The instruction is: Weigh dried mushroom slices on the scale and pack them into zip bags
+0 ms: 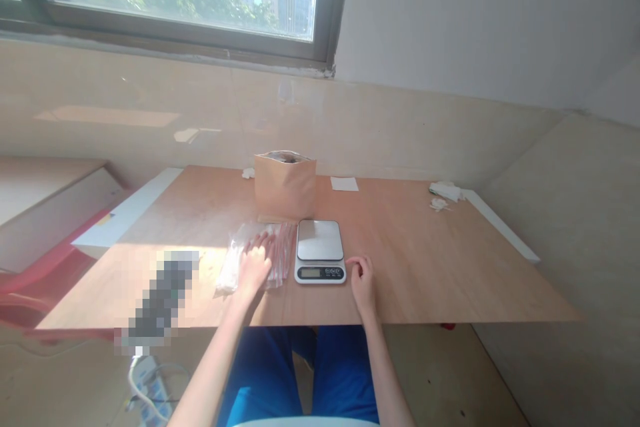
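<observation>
My left hand (254, 261) lies flat with fingers spread on a stack of clear plastic bags (239, 255) on the wooden table (430, 260). Just right of the bags sits a small digital kitchen scale (320, 250) with a bare silver platform. My right hand (362, 276) rests on the table beside the scale's front right corner, fingers loosely curled, holding nothing that I can see. An open brown paper pouch (285, 183) stands upright behind the bags and the scale.
A white paper slip (345, 183) lies behind the scale. Crumpled white tissue (444, 193) sits at the far right edge. A blurred dark object (163, 293) lies at the front left. A red chair (30, 287) stands left of the table. A power strip (150, 380) lies on the floor.
</observation>
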A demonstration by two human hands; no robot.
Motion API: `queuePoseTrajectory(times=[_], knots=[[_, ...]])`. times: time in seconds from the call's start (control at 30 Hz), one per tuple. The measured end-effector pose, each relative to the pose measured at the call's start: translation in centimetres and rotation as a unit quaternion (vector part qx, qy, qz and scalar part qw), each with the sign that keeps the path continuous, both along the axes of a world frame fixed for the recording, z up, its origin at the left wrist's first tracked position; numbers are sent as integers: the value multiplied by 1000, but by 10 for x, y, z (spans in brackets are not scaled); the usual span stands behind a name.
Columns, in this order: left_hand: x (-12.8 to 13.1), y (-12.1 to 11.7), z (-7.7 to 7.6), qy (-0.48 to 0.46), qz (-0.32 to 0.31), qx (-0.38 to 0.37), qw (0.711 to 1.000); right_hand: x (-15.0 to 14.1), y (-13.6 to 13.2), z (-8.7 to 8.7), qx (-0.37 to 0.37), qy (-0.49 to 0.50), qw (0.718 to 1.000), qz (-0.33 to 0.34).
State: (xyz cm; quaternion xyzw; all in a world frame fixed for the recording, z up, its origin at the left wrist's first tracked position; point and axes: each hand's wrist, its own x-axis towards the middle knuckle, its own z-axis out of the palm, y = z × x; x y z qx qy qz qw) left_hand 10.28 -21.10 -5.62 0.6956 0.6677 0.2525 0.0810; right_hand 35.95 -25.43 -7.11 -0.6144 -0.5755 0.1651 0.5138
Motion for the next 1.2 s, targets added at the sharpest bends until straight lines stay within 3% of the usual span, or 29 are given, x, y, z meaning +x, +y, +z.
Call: queuePoseTrajectory(times=[0.13, 0.23, 0.37, 0.5, 0.7, 0.9, 1.07, 1.2], knots=[[-8, -34, 20, -78, -7, 48, 996, 1, -1, 0, 3, 2, 1000, -1], [-10, -69, 29, -162, -25, 26, 986, -3, -4, 2, 19, -25, 998, 55], [-2, -108, 19, -238, -36, -67, 968, -10, -7, 2, 41, -122, 981, 148], [18, -131, 2, -278, -82, -91, 953, -12, -8, -4, 54, -198, 965, 160], [49, -126, -5, -297, -93, -67, 948, -17, -9, -1, 55, -270, 952, 133], [56, -107, -8, -275, -105, -49, 954, -21, -4, 14, 18, -325, 934, 148], [55, -110, -13, -249, -95, -25, 963, -1, -3, 11, 27, -162, 968, 187], [57, -113, -18, -221, -93, -10, 971, 25, -7, 4, -10, 12, 999, 32]])
